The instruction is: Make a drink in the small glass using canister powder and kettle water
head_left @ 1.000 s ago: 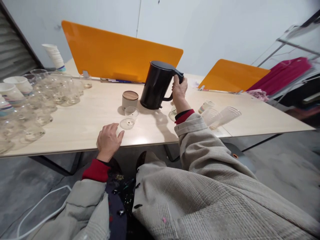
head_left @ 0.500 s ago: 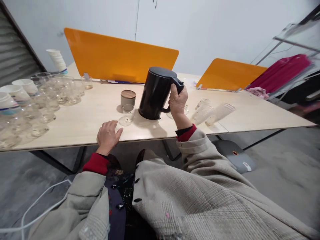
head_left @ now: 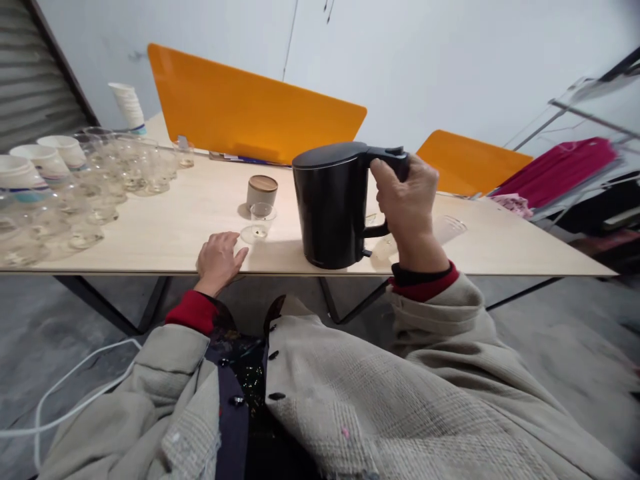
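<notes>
While the right hand (head_left: 410,200) grips the handle of the black electric kettle (head_left: 327,207) in the head view, fingers and thumb closed around it, the kettle stands upright at the front edge of the tabletop (head_left: 165,240), right of its middle; whether its base touches the surface I cannot tell. At that same edge, farther left, the left hand (head_left: 220,260) rests with thumb and fingers apart, near a clear plastic cup (head_left: 263,223) with dark specks at its bottom. Just behind this cup sits a wooden-lidded canister (head_left: 262,193). Clear cups (head_left: 133,167) and white paper cups (head_left: 40,163) crowd the tabletop's left end, and an orange divider (head_left: 250,100) lines its back edge.
</notes>
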Demonstrator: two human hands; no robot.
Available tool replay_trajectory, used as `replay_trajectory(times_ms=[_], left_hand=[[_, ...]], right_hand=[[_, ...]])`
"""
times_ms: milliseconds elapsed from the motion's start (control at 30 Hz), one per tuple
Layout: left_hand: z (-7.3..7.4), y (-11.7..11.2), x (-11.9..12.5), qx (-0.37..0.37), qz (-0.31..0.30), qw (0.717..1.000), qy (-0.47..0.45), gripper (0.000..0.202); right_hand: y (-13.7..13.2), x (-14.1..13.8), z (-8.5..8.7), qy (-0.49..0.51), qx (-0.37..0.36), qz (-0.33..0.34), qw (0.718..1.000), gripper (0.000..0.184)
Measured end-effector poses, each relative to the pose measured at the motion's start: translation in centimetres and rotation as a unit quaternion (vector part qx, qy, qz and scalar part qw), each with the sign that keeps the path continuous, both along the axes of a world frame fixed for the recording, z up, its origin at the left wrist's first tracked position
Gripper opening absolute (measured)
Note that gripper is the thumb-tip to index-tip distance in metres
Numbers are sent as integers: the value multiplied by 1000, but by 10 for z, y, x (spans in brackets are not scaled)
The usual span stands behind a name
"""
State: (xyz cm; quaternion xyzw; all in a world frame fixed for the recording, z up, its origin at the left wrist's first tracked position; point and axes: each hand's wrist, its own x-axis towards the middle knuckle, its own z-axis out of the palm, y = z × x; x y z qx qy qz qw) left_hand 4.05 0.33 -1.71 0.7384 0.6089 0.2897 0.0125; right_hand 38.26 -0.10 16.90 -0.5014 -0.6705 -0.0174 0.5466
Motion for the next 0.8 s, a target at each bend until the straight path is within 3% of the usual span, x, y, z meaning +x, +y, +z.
replay_trajectory(times_ms=[100,267,533,800], left_hand=[[1,-1,0,-6,1,1000,6,40],[6,-4,2,-17,-1,1000,9,38],[9,-8,5,-24,-9,1000,6,35],[9,-10,6,-33,-14,999,5,37]], right_hand=[[3,-5,17,-22,-8,-19,1000,48],[14,-21,39,-101,-78,17,992,44],[42,-40,48,-158,-100,37,982,34],[66,-56,61,-236,-115,24,965,43]])
